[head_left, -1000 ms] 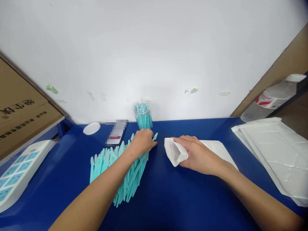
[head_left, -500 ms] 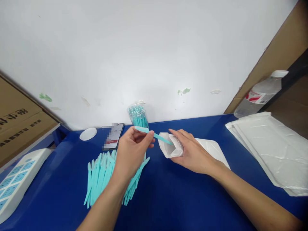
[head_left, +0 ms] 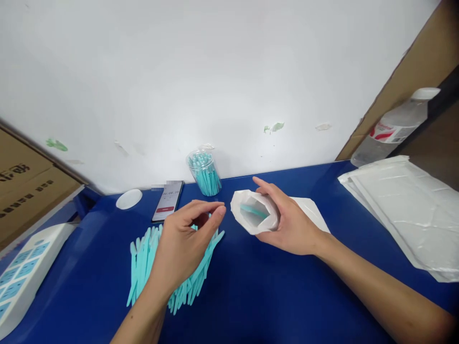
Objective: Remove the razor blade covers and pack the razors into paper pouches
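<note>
The blue surface [head_left: 287, 296] spreads beneath both hands. Well out to the right of the right hand [head_left: 289, 220] lies the biggest thing on it, a stack of flat white envelopes [head_left: 412, 215]. Below and around the left hand [head_left: 186, 241], partly hidden by it and its forearm, spreads a loose pile of turquoise sticks [head_left: 143, 263].

The right hand is wrapped around a white bag [head_left: 271, 219], its mouth held open and turned toward the left hand. The left hand is released: thumb and forefinger tips come close together just beside that mouth, apart from it, and nothing shows between them. Beyond the left hand, near the wall, a clear tub [head_left: 204, 174] stands packed with similar sticks.

Smallest is the single stick [head_left: 254, 210] lying inside the bag, in the space framed by the right hand. How deep the bag runs behind the fingers cannot be told. The step in hand, as I judge it, is placing that stick in the bag. The next move would call for the right hand to keep the mouth spread, and for the left hand to pinch just one stick from the overlapping pile below it.
</note>
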{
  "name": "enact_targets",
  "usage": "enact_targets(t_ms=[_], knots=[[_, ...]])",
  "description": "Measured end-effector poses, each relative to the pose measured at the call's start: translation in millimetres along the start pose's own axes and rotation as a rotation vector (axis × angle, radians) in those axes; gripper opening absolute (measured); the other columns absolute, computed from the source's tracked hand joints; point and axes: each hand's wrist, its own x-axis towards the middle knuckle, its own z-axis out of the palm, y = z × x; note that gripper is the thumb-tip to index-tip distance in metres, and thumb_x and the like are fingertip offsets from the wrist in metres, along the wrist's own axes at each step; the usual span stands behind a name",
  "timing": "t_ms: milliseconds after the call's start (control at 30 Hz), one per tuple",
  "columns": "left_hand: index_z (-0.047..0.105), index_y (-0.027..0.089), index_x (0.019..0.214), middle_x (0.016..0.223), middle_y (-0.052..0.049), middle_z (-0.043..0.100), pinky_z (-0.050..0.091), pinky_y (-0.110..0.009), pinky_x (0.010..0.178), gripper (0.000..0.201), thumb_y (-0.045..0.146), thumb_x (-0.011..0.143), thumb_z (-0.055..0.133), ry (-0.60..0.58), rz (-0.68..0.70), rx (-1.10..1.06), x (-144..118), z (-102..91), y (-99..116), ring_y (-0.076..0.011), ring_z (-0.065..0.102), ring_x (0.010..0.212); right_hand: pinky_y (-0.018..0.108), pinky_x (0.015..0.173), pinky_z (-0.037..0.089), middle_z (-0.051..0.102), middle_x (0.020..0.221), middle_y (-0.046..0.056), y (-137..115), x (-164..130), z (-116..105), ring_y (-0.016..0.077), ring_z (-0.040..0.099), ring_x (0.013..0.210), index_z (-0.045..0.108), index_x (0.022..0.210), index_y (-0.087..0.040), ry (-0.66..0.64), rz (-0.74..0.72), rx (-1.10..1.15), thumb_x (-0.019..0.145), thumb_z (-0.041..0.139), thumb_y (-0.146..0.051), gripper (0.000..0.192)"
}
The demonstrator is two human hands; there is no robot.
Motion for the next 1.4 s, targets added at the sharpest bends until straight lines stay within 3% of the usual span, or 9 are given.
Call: enact_targets(t_ms=[100, 267, 367, 467, 767, 967, 1167, 1300, 1400], knots=[[0.086, 0.028, 0.098, 0.092, -0.003, 0.070, 0.044, -0.024, 0.058, 0.019, 0.032, 0.100, 0.067, -0.140, 0.184, 0.070, 0.6, 1.7, 7.6, -0.0137, 0.060, 0.076, 0.050, 0.104, 0.054, 0.057, 0.135, 0.010, 0.4, 0.1, 1.1, 0.0319, 0.064, 0.120, 0.028, 0.165, -0.034, 0.065, -0.018, 0.113, 0.072, 0.081, -0.023, 0.108], [0.083, 0.021, 0.098, 0.088, -0.004, 0.072, 0.046, -0.028, 0.058, 0.019, 0.033, 0.100, 0.068, 0.028, 0.319, 0.533, -15.2, -2.9, -3.5, -0.0152, 0.061, 0.065, 0.051, 0.103, 0.054, 0.055, 0.134, 0.010, 8.8, -5.0, -4.5, 0.0335, 0.062, 0.123, 0.024, 0.166, -0.036, 0.074, -0.020, 0.043, 0.067, 0.079, -0.018, 0.115], [0.082, 0.018, 0.085, 0.082, -0.009, 0.074, 0.052, -0.042, 0.069, 0.022, 0.035, 0.094, 0.072, -0.139, 0.362, 0.994, -24.9, 1.6, -21.4, -0.0288, 0.070, 0.074, 0.056, 0.104, 0.053, 0.056, 0.136, 0.011, 12.7, -11.2, -8.9, 0.0373, 0.058, 0.130, 0.017, 0.168, -0.039, -0.024, -0.033, -0.086, 0.066, 0.080, -0.018, 0.122], [0.080, 0.016, 0.075, 0.077, -0.011, 0.072, 0.052, -0.050, 0.074, 0.025, 0.028, 0.094, 0.069, -0.287, 0.331, 1.156, -27.8, 11.4, -33.2, -0.0343, 0.071, 0.079, 0.059, 0.105, 0.052, 0.056, 0.139, 0.011, 15.5, -16.6, -9.8, 0.0383, 0.060, 0.128, 0.011, 0.168, -0.042, -0.021, -0.067, -0.100, 0.066, 0.082, -0.020, 0.127], [0.078, 0.020, 0.068, 0.069, -0.007, 0.071, 0.049, -0.046, 0.075, 0.034, 0.021, 0.095, 0.057, -0.332, 0.289, 1.110, -18.1, 11.3, -29.3, -0.0296, 0.072, 0.071, 0.053, 0.102, 0.053, 0.054, 0.142, 0.011, 28.0, -22.0, -6.5, 0.0350, 0.063, 0.122, 0.009, 0.169, -0.039, -0.008, -0.038, -0.041, 0.063, 0.079, -0.015, 0.130], [0.082, 0.028, 0.089, 0.076, 0.001, 0.075, 0.042, -0.031, 0.057, 0.032, 0.041, 0.101, 0.055, -0.132, 0.086, 0.783, -19.1, -5.9, -0.5, -0.0177, 0.067, 0.059, 0.055, 0.100, 0.054, 0.055, 0.137, 0.011, 29.7, -23.4, 1.3, 0.0346, 0.062, 0.121, 0.012, 0.169, -0.038, -0.059, -0.026, -0.044, 0.068, 0.078, -0.016, 0.123], [0.079, 0.017, 0.098, 0.094, -0.012, 0.080, 0.045, -0.037, 0.064, 0.028, 0.040, 0.098, 0.063, -0.531, -0.149, 0.836, -39.9, 44.9, -6.0, -0.0327, 0.077, 0.082, 0.057, 0.102, 0.051, 0.056, 0.134, 0.011, 32.4, -26.7, 10.8, 0.0361, 0.057, 0.124, 0.013, 0.169, -0.035, -0.057, -0.072, -0.076, 0.071, 0.076, -0.014, 0.118], [0.074, 0.020, 0.075, 0.076, -0.005, 0.077, 0.042, -0.035, 0.065, 0.019, 0.018, 0.090, 0.061, -0.568, -0.183, 0.771, -29.7, 62.0, -8.9, -0.0270, 0.074, 0.074, 0.056, 0.099, 0.051, 0.056, 0.130, 0.011, 34.5, -26.4, 10.2, 0.0353, 0.056, 0.119, 0.013, 0.169, -0.033, -0.026, -0.137, -0.080, 0.070, 0.075, -0.012, 0.119], [0.068, 0.022, 0.066, 0.065, 0.000, 0.072, 0.041, -0.032, 0.062, 0.020, 0.013, 0.083, 0.060, -0.548, -0.205, 0.733, -28.4, 51.1, -8.5, -0.0208, 0.068, 0.064, 0.057, 0.100, 0.050, 0.056, 0.130, 0.011, 35.1, -25.1, 8.7, 0.0353, 0.056, 0.119, 0.013, 0.169, -0.033, -0.026, -0.140, -0.089, 0.071, 0.074, -0.012, 0.118]])
